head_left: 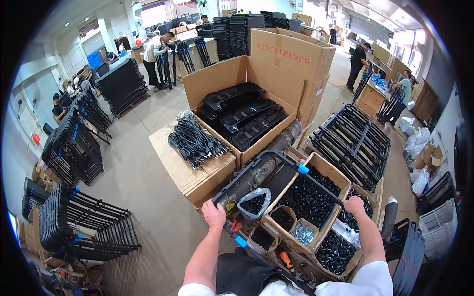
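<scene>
Both hands grip the black rectangular metal frame (276, 182): left hand (214, 214) closed on its near corner, right hand (354, 205) on the far-right rail; its long axis runs diagonally away.

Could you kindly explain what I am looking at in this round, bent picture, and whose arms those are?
A wide fisheye camera on a worker's head looks down, so straight edges curve. The two bare arms from the bottom are the wearer's own. The left hand and right hand each grip a side of a black metal frame with blue end caps, held over cardboard boxes of small black parts. Beyond lie a bundle of black cables and an open carton of black plastic mouldings. Other people work farther off.
</scene>
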The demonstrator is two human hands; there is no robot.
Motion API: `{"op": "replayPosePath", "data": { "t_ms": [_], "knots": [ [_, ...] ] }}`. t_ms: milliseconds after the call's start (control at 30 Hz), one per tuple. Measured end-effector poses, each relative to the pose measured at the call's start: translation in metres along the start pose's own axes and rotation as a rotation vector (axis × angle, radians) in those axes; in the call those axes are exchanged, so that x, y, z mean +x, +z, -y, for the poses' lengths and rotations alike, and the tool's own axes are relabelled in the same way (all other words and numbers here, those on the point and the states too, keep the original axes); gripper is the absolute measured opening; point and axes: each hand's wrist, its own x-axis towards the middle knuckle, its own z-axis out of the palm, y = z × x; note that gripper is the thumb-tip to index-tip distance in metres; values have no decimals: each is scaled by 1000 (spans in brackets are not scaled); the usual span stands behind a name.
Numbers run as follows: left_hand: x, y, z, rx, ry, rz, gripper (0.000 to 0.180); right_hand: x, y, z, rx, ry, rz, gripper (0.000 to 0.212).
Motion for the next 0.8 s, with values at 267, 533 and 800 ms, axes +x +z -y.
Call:
{"op": "replayPosePath", "data": {
  "t_ms": [267, 533, 800],
  "knots": [
    [-1, -1, 3, 17, -7, 20, 45, -8, -7, 14, -35, -38, -4, 58],
    [-2, 0, 4, 12, -5, 32, 44, 1, 15, -1, 72, -66, -70, 47],
    [-3, -2, 7, 32, -23, 44, 45, -15, -10, 18, 133, 59, -74, 50]
  ]
}}
